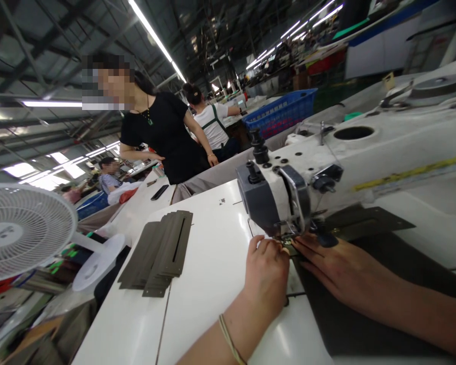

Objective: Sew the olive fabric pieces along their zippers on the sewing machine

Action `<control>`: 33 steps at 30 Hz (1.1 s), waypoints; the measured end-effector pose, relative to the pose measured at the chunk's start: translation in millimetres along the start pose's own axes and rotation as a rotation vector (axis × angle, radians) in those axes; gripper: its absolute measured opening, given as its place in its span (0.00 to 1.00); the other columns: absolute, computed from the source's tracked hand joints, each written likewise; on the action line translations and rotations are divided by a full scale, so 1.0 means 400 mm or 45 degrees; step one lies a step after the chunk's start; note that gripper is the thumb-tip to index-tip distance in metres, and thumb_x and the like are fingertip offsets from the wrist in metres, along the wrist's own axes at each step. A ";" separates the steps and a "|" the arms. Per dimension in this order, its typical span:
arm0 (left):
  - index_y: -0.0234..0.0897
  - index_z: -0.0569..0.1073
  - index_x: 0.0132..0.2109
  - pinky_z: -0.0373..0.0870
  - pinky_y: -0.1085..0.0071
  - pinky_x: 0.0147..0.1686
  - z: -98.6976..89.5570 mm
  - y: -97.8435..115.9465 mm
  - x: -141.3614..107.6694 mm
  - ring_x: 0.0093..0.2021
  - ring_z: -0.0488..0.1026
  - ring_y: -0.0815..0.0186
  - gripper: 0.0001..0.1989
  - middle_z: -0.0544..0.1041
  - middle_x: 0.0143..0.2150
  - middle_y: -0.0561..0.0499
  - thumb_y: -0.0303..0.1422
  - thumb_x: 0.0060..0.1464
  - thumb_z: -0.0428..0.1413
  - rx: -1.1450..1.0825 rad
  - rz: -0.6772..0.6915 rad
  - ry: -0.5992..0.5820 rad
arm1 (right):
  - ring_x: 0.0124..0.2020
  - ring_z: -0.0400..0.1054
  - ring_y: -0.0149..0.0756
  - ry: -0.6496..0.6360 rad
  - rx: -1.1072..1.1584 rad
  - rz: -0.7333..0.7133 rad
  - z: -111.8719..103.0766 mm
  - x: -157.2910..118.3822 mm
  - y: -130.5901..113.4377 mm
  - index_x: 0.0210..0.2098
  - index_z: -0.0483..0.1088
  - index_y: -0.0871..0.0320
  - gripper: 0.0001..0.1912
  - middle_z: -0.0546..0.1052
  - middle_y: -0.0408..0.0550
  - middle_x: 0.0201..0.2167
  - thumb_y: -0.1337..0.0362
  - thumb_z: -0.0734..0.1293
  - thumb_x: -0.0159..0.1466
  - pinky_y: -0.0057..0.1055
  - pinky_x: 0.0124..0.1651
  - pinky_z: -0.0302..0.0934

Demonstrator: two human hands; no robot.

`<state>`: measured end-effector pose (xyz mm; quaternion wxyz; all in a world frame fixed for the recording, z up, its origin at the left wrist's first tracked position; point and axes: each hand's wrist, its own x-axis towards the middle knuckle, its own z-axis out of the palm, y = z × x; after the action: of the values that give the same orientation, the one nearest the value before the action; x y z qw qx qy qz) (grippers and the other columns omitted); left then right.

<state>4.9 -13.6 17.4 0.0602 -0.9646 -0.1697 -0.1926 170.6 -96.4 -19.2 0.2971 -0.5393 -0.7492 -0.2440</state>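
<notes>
My left hand point(268, 274) is closed, its fingers curled at the presser foot of a white sewing machine point(275, 197), pinching the edge of a dark olive fabric piece point(349, 309). My right hand point(340, 263) lies flat on that fabric just right of the needle, its fingers stretched toward the left fingertips. The fabric spreads from the needle area over the table's right side, partly under my right forearm. Behind my right hand, a flat olive panel point(368, 223) with small holes lies under the machine arm. Both sets of fingertips partly hide the stitching spot.
Overlapping olive panels with slots point(159, 251) lie on the white table point(201, 304) to the left. A white fan point(19, 233) stands beyond the left edge. A phone point(160, 192) rests farther back. A person in black point(163, 132) stands across the table, near a blue crate point(281, 111).
</notes>
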 end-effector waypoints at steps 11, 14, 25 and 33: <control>0.32 0.74 0.36 0.69 0.59 0.49 0.015 -0.014 0.001 0.40 0.72 0.60 0.01 0.76 0.36 0.46 0.24 0.55 0.58 -0.044 0.013 0.066 | 0.46 0.71 0.44 -0.038 0.042 0.049 0.015 -0.007 0.009 0.54 0.67 0.63 0.18 0.76 0.54 0.46 0.69 0.58 0.66 0.43 0.49 0.68; 0.33 0.73 0.35 0.70 0.59 0.48 0.020 -0.016 0.002 0.41 0.73 0.60 0.01 0.76 0.37 0.46 0.25 0.56 0.58 -0.037 -0.007 0.065 | 0.47 0.71 0.43 -0.060 0.075 0.065 0.012 -0.001 0.009 0.55 0.66 0.63 0.19 0.76 0.55 0.47 0.69 0.57 0.66 0.42 0.49 0.67; 0.35 0.73 0.34 0.70 0.59 0.47 0.044 -0.023 -0.003 0.39 0.73 0.61 0.03 0.77 0.36 0.47 0.25 0.56 0.57 -0.017 -0.014 0.088 | 0.47 0.72 0.42 -0.047 0.062 0.040 0.026 -0.004 0.005 0.53 0.67 0.61 0.17 0.76 0.55 0.46 0.69 0.56 0.68 0.41 0.50 0.67; 0.34 0.74 0.34 0.69 0.60 0.49 0.048 -0.032 0.002 0.40 0.75 0.62 0.03 0.79 0.38 0.48 0.24 0.57 0.58 -0.044 -0.071 0.082 | 0.47 0.71 0.44 -0.085 -0.048 -0.056 -0.011 -0.001 0.091 0.54 0.68 0.57 0.17 0.77 0.53 0.46 0.66 0.57 0.67 0.49 0.53 0.65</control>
<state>7.8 2.0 0.7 0.0434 -0.9537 -0.1913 -0.2281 206.2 -88.8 -14.5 0.2561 -0.5362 -0.7656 -0.2464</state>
